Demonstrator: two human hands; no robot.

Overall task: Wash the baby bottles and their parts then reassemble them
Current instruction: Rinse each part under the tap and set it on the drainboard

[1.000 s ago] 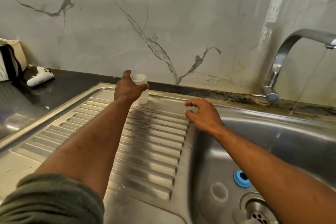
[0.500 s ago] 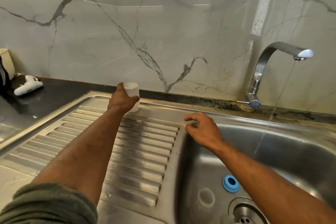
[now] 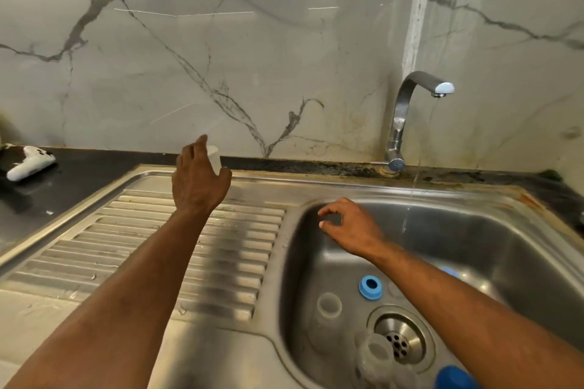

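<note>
A small clear bottle cap (image 3: 215,161) stands at the back edge of the steel drainboard (image 3: 158,249). My left hand (image 3: 197,181) is right in front of it with fingers spread and straightened, loosely around the cap and partly hiding it. My right hand (image 3: 350,227) hovers over the left rim of the sink basin (image 3: 474,240), fingers loosely curled and holding nothing. In the basin lie a blue ring (image 3: 369,287), a clear cap (image 3: 329,305) and a clear bottle (image 3: 376,360) beside the drain (image 3: 399,344). A blue part (image 3: 455,377) shows at the bottom edge.
The tap (image 3: 420,85) at the back runs a thin stream into the basin. A white game controller (image 3: 30,163) lies on the dark counter at far left. A marble wall stands close behind the sink.
My left hand has loosened its grip on the clear cap and spread its fingers. My right hand has slid off the drainboard edge to above the basin. The view has swung right.
</note>
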